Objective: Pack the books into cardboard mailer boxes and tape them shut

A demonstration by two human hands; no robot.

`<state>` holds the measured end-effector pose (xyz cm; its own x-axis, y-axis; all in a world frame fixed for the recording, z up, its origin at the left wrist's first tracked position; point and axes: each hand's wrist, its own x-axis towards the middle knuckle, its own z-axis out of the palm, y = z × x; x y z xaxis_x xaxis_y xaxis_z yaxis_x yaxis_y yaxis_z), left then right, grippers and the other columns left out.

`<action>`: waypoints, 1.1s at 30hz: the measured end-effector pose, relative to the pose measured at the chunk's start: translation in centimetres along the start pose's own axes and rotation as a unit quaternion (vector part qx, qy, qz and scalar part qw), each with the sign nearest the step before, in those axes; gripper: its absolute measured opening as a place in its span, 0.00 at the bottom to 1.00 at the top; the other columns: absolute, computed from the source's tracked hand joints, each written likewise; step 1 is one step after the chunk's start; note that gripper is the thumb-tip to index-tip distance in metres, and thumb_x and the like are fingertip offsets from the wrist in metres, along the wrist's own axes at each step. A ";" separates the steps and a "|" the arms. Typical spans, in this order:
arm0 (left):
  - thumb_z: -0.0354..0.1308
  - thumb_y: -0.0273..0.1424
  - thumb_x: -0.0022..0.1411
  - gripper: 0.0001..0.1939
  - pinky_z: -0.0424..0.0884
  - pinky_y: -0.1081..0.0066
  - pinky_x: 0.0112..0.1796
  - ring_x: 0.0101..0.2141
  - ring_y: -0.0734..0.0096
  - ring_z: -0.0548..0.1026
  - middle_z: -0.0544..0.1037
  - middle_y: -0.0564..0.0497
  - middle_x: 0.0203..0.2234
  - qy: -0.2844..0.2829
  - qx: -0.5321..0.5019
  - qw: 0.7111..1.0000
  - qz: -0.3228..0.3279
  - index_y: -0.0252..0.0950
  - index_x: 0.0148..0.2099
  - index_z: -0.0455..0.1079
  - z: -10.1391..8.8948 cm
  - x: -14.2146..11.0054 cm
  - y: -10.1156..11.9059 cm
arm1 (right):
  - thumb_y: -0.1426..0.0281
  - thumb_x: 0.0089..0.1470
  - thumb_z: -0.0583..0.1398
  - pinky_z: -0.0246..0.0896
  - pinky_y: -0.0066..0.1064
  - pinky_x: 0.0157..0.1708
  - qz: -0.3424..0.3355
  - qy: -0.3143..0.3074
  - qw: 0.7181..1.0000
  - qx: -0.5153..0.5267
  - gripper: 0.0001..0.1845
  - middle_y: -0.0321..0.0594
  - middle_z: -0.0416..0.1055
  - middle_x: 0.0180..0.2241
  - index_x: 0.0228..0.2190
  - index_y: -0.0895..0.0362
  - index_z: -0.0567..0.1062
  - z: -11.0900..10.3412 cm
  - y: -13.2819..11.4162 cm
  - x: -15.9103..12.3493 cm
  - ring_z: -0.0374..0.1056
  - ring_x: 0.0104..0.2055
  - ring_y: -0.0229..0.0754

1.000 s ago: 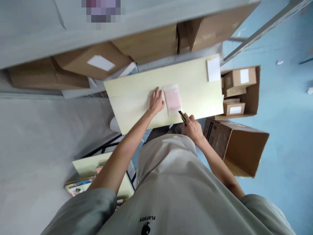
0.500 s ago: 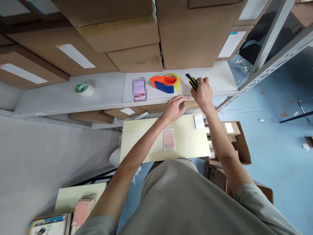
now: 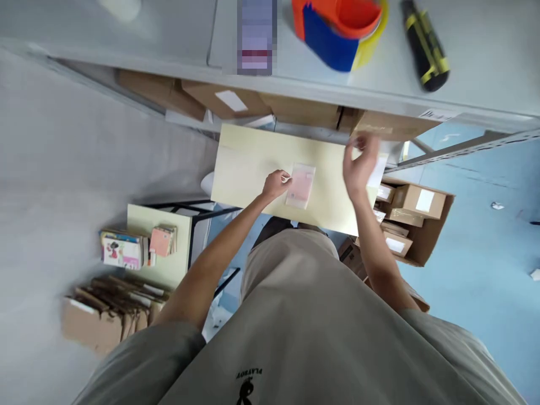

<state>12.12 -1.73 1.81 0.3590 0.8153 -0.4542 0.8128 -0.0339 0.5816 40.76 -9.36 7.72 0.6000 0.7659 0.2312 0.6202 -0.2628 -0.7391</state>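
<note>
A pink notebook (image 3: 301, 185) in what looks like a clear sleeve lies on the pale yellow tabletop (image 3: 248, 163). My left hand (image 3: 277, 184) is at the notebook's left edge, thumb and fingers slightly apart. Whether the fingertips touch the sleeve is unclear. Over the right part of the tabletop, my right hand (image 3: 361, 163) is raised, blurred by motion, with curled fingers apart and nothing visible in them. Beyond it, a black and yellow utility knife (image 3: 426, 48) rests on the grey shelf (image 3: 388, 79). Beside the knife sits an orange and blue tape dispenser (image 3: 333, 36).
A pixelated purple item (image 3: 255, 34) is on the shelf, whose edge overhangs the boxes below. An open carton (image 3: 434, 230) with smaller boxes stands right of the tabletop. At left, books (image 3: 122, 250) are on a low table, near folded cardboard (image 3: 97, 320).
My right hand has let go of the utility knife on the shelf and come down over the tabletop. My left hand has moved from the shelf edge to the notebook. The view has tilted downward.
</note>
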 end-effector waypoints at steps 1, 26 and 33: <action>0.69 0.25 0.73 0.10 0.81 0.59 0.61 0.51 0.54 0.89 0.89 0.38 0.56 -0.011 0.003 0.999 -0.031 0.34 0.54 0.86 1.0 -0.1 -1.6 | 0.59 0.78 0.57 0.77 0.55 0.64 0.062 -0.093 0.993 0.039 0.19 0.57 0.78 0.55 0.60 0.57 0.75 2.2 0.5 -3.4 0.76 0.56 0.56; 0.60 0.23 0.73 0.34 0.68 0.46 0.77 0.76 0.42 0.70 0.70 0.27 0.77 -0.069 0.001 0.997 -0.024 0.28 0.78 0.72 6.8 -0.3 -3.0 | 0.54 0.57 0.66 0.73 0.39 0.44 0.387 -0.260 0.869 0.164 0.13 0.39 0.81 0.34 0.37 0.47 0.73 11.0 6.3 -17.2 0.72 0.37 0.48; 0.70 0.32 0.73 0.51 0.63 0.29 0.78 0.87 0.29 0.41 0.39 0.39 0.91 -0.170 0.183 0.968 -0.017 0.40 0.90 0.54 1.4 -0.7 -4.8 | 0.48 0.51 0.70 0.73 0.36 0.38 0.410 -0.216 0.864 0.199 0.23 0.37 0.80 0.30 0.38 0.50 0.75 6.3 6.9 -16.7 0.73 0.37 0.46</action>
<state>8.61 -3.01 -1.63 0.4096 0.5842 -0.7006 0.9123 -0.2644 0.3128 31.82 -20.23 -5.24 0.4563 0.5890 -0.6670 -0.1978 -0.6637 -0.7214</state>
